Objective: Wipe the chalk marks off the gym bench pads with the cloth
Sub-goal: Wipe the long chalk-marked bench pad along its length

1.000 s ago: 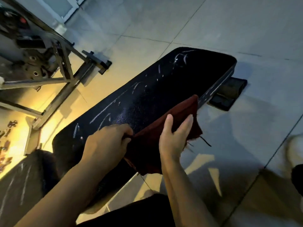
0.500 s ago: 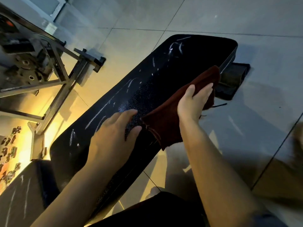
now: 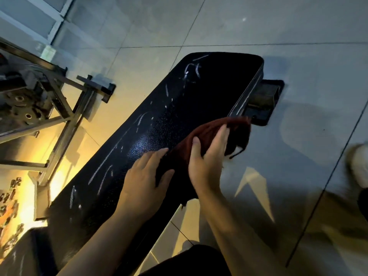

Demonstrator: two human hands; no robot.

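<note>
The cloth (image 3: 201, 144) is a dark red rag, draped over the bench pad's (image 3: 179, 116) edge at about four o'clock from the pad's middle, its frayed end hanging off the side. It looks light and limp, likely to bunch unless pressed flat, so a broad palm on top should steer it best. The right hand (image 3: 207, 162) lies on it, fingers together, thumb raised. The left hand (image 3: 145, 180) rests spread on the pad, touching the rag's near edge. Chalk marks (image 3: 103, 170) streak the textured pad from seven o'clock up to twelve, still unwiped. A metal frame (image 3: 65, 114) stands at nine o'clock on the tiled floor (image 3: 298, 26).
</note>
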